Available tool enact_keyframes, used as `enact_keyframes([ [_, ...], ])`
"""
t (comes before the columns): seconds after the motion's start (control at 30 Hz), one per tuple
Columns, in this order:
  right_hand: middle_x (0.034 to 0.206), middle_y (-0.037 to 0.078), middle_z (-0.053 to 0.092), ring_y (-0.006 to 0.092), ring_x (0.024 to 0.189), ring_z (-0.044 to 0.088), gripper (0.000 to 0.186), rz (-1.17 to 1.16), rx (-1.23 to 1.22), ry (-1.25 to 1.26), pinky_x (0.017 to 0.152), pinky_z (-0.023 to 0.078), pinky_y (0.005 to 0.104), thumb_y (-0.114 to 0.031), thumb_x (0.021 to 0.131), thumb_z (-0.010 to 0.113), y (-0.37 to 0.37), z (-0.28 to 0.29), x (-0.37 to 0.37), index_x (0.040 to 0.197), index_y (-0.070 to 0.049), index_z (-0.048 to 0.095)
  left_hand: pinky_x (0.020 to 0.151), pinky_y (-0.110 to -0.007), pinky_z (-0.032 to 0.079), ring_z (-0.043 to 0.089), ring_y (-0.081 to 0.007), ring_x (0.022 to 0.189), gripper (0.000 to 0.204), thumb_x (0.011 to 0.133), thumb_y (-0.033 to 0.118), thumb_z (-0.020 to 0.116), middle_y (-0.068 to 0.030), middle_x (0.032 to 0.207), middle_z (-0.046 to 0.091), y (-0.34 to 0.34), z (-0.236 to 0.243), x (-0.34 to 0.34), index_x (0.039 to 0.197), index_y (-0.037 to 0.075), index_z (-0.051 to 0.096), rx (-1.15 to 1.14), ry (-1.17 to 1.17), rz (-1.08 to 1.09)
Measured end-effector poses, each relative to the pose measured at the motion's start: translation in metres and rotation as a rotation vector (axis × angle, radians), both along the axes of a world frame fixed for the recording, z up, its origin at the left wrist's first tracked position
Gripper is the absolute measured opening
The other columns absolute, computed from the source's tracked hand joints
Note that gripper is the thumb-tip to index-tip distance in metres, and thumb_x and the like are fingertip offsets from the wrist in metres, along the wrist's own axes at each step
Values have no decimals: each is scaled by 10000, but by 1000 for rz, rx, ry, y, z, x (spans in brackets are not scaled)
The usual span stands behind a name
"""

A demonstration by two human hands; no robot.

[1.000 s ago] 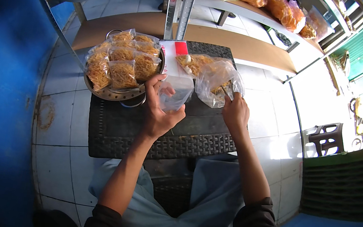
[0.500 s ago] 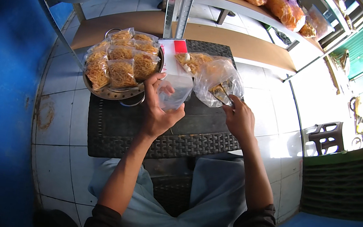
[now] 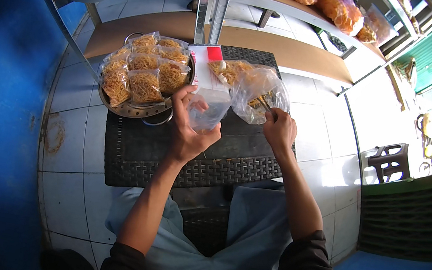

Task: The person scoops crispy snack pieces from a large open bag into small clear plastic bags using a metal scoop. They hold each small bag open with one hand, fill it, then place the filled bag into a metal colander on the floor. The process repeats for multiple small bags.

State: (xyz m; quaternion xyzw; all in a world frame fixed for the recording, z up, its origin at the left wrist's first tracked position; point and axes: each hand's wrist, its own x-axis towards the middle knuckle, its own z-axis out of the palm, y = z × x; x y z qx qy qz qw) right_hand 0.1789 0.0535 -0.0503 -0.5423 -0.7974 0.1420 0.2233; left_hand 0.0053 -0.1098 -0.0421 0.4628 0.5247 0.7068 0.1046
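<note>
My left hand (image 3: 190,131) grips a small clear plastic bag (image 3: 209,110) between fingers and thumb, its mouth spread over the black woven table (image 3: 153,145). In my right hand (image 3: 280,131) is a slim metal utensil (image 3: 264,103), like tongs or a spoon; its far end is inside a large clear plastic bag (image 3: 249,92) of fried, noodle-like snack and cannot be made out. To the left, a round metal pan (image 3: 135,113) with holes in its rim carries several filled snack packets (image 3: 145,86).
Behind my left hand lies a white and red sheet or pack (image 3: 214,54). Metal shelving (image 3: 204,5) stands beyond the table and holds orange and pale bags (image 3: 339,11). A blue wall (image 3: 0,119) is at left, a dark plastic stool (image 3: 389,161) at right.
My right hand has shifted slightly left and turned, tilting the utensil more steeply into the large bag. My left hand and the small bag have barely moved.
</note>
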Motion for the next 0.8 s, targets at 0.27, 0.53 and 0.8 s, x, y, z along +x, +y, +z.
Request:
enact_keyframes([
  [0.27, 708, 95, 705, 177, 639, 656, 219, -66, -188, 231, 627, 496, 333, -218, 839, 682, 3, -3, 14, 937, -37, 759, 906, -330, 441, 481, -168, 981, 818, 658, -16, 745, -76, 1035, 472, -1, 3, -1, 1351, 79, 321, -2, 3, -2],
  [0.53, 650, -1, 602, 54, 487, 411, 213, -20, -592, 513, 443, 292, 211, -173, 854, 659, -12, 34, 36, 923, 14, 732, 898, -335, 443, 491, -173, 961, 811, 651, -14, 730, -85, 1044, 479, -2, 5, -2, 1344, 73, 317, 16, 0, -11],
  [0.8, 669, 52, 635, 125, 517, 515, 217, -25, -596, 474, 461, 366, 267, -197, 860, 653, -6, 38, 33, 929, -4, 726, 856, -337, 454, 486, -175, 940, 791, 643, 14, 719, -94, 1086, 467, -1, 4, -9, 1326, 54, 324, 61, 25, 23],
])
